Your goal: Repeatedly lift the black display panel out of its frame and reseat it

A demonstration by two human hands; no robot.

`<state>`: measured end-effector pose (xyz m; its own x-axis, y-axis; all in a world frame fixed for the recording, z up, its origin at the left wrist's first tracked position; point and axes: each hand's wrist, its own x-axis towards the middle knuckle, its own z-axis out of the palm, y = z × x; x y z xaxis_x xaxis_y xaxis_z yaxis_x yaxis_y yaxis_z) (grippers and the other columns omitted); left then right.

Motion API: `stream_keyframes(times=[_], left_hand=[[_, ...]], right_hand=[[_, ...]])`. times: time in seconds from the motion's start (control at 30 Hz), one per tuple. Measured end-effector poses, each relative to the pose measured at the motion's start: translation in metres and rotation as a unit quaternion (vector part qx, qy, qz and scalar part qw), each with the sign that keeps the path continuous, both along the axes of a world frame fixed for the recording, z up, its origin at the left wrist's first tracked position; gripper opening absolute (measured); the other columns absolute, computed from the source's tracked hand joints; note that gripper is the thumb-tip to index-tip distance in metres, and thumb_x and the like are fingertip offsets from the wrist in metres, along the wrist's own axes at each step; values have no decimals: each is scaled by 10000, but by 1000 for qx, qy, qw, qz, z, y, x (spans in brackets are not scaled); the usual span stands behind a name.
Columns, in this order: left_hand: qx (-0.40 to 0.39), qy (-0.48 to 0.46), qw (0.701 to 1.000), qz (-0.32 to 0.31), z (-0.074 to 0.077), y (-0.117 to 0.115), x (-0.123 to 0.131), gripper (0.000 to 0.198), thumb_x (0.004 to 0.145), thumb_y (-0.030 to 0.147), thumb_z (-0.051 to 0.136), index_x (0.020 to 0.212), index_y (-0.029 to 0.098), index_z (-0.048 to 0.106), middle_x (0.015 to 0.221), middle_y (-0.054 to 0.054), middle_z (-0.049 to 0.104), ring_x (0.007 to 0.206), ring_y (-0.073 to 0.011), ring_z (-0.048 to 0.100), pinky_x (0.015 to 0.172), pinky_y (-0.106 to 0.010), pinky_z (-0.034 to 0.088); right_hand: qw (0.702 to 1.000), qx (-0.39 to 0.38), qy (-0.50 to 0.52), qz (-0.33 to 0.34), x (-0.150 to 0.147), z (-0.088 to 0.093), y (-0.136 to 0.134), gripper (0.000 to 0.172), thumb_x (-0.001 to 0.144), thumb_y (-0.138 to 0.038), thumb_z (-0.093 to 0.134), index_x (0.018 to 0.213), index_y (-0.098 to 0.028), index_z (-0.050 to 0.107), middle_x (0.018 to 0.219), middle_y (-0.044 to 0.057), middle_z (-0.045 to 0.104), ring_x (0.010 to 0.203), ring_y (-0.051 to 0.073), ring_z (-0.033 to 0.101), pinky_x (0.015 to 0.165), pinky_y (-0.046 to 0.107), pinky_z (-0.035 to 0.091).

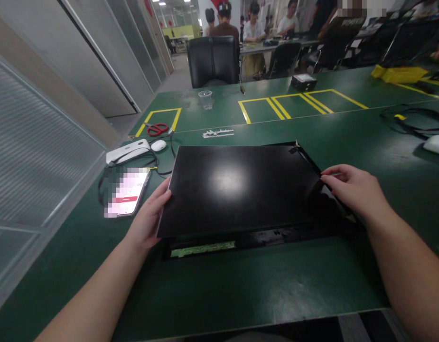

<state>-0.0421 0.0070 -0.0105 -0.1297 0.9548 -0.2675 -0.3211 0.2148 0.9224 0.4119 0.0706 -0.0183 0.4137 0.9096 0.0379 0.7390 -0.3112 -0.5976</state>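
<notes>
A flat black display panel (237, 190) lies tilted over a black shallow frame (262, 236), its left side raised and a ceiling light reflected in its surface. My left hand (151, 213) grips the panel's left edge, thumb on top and the other fingers mostly hidden below. At the right edge, my right hand (350, 185) pinches the rim of the black frame with thumb and forefinger; the exact contact is hard to see. A strip of green tape (203, 249) shows along the frame's near side.
On the green table (240, 289), a lit phone (128, 192), a white scanner-like device (128, 151), a white mouse (158, 146) and red scissors (157, 129) lie left. White scraps (217, 133) and a plastic cup (205, 99) stand beyond. Black cables (415, 121) lie right.
</notes>
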Motion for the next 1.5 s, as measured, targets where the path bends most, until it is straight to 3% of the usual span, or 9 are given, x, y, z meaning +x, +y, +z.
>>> stream_keyframes(times=[0.3, 0.77, 1.13, 1.5], left_hand=[[-7, 10, 1000, 3, 0, -1, 0, 679, 838, 303, 839, 1498, 296, 681, 1390, -80, 786, 1224, -379, 758, 938, -444, 663], [-3, 21, 1000, 11, -3, -1, 0, 750, 792, 299, 873, 1507, 235, 657, 1308, -116, 816, 1166, -378, 787, 938, -440, 675], [4, 16, 1000, -2, -3, -1, 0, 701, 811, 297, 857, 1485, 237, 674, 1300, -114, 819, 1168, -373, 789, 953, -446, 675], [-3, 0, 1000, 14, -2, -2, 1, 734, 784, 269, 889, 1485, 224, 675, 1296, -109, 824, 1180, -376, 785, 951, -439, 678]], right_hand=[[1000, -3, 3, 3, -1, 1, -1, 207, 740, -430, 683, 866, -288, 766, 672, 8, 713, 696, 258, 692, 727, 402, 468], [1000, -2, -4, 12, 1, -2, 0, 237, 733, -456, 671, 868, -296, 782, 721, 19, 745, 727, 268, 708, 767, 422, 491], [1000, -2, 2, 19, 4, -8, 1, 255, 748, -462, 678, 894, -286, 793, 728, 19, 751, 674, 245, 697, 698, 395, 489], [1000, -13, 4, 16, 0, -2, 0, 239, 765, -432, 677, 909, -283, 796, 722, 16, 745, 666, 244, 695, 697, 394, 485]])
